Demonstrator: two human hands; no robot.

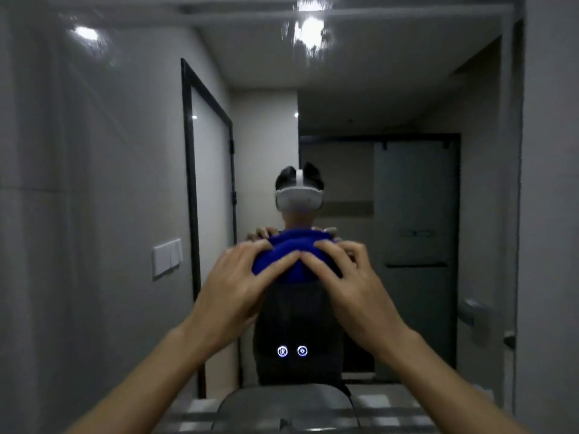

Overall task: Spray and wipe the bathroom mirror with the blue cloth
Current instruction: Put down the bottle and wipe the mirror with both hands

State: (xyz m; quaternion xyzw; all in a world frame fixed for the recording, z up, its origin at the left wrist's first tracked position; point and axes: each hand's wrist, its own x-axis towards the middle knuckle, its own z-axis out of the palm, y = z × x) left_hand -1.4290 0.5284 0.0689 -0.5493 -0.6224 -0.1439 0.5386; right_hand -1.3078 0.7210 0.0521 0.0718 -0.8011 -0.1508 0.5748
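The blue cloth (289, 256) is seen at the centre of the frame, bunched into a rounded lump and pressed against the mirror (407, 104), which fills nearly the whole picture. The cloth is covered on its left side by the left hand (241, 277) and on its right side by the right hand (347, 278). The fingers of both hands are spread and only slightly bent, laid flat over the cloth, with the two index fingertips almost touching at its middle. No pinch or closed grip can be made out; the thumbs are hidden under the hands.

Just above the cloth, its reflection and the reflected fingertips are shown in the glass, along with a person wearing a white headset (298, 200). Two small lit round buttons (292, 351) are seen in the lower centre, on the mirror surface. A white wall switch (167, 258) is reflected at the left of the frame, beside a dark-framed door (208, 183). A bright ceiling light (310, 29) is reflected at the top centre. The rim of a sink (288, 402) is visible at the bottom centre, blurred.
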